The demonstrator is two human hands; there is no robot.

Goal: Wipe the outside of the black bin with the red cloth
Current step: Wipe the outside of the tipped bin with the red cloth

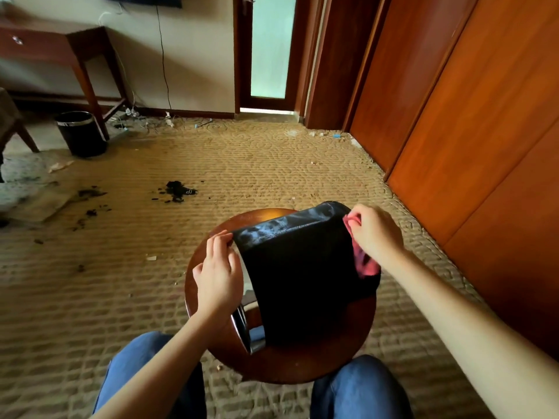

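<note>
Pressing nearly straight fingers to its left wall, left hand (217, 275) touches black bin (302, 273), lying on its side on round wooden stool (302, 364). Red cloth (363, 261) against bin's right wall, pinched by right hand (376, 234).

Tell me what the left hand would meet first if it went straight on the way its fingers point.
The black bin: fingertips of the left hand lie against its side near the far end. Past that, probably only the top of the round stool, though depth is unclear.
</note>
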